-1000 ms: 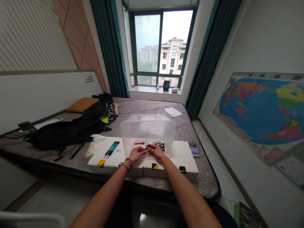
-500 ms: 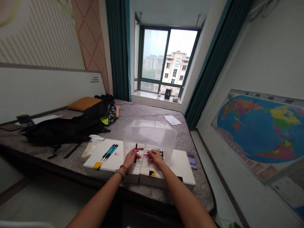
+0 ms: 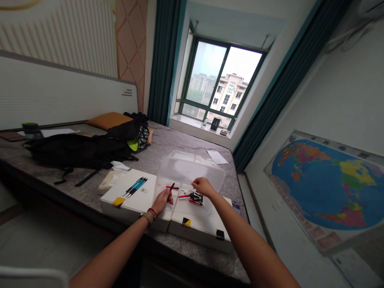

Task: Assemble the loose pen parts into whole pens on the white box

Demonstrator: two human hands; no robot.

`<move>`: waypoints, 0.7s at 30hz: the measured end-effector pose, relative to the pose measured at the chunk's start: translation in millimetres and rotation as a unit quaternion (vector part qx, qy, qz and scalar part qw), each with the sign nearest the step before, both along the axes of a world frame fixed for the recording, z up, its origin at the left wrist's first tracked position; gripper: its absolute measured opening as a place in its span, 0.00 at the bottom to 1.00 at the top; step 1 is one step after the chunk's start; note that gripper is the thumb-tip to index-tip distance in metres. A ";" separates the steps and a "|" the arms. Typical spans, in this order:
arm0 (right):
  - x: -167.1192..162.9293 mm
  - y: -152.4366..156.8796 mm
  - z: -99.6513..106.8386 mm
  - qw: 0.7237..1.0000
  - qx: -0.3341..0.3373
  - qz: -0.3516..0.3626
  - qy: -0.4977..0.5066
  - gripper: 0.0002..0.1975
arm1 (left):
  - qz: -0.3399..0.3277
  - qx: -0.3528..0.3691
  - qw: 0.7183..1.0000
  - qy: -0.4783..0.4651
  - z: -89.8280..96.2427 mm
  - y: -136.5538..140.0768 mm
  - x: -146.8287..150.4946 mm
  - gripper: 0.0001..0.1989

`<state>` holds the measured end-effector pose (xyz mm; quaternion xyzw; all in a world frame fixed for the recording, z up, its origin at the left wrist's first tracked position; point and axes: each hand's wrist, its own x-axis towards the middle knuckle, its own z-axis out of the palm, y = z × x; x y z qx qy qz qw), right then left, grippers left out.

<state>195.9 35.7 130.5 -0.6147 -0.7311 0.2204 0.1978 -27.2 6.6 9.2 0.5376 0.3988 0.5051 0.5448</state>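
The right hand [image 3: 203, 186] has been shifted away from the left hand [image 3: 163, 201], over the pen parts [image 3: 192, 197] near the right white box's [image 3: 196, 222] far edge; its grip cannot be told. A black pen [image 3: 172, 187] is held in the left fingers, above the left white box's [image 3: 135, 203] right edge.

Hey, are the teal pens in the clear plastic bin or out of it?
Out: the teal pens lie side by side on the white box, left of the clear plastic bin.

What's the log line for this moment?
left hand: holds black pen | right hand: near loose parts | teal pens: on white box
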 end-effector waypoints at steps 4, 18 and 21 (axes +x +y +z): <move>-17.0 18.0 -10.7 0.975 -0.024 0.053 -0.214 0.06 | 0.003 0.007 1.000 -0.008 2.6 1.0 -1.8 0.23; -61.0 50.7 -52.9 0.933 -0.002 0.134 -0.335 0.08 | -0.018 0.047 0.995 0.091 10.2 -8.7 -3.9 0.15; -61.3 51.4 -55.9 0.926 0.005 0.153 -0.346 0.08 | -0.020 0.048 0.995 0.086 10.9 -7.7 -4.8 0.15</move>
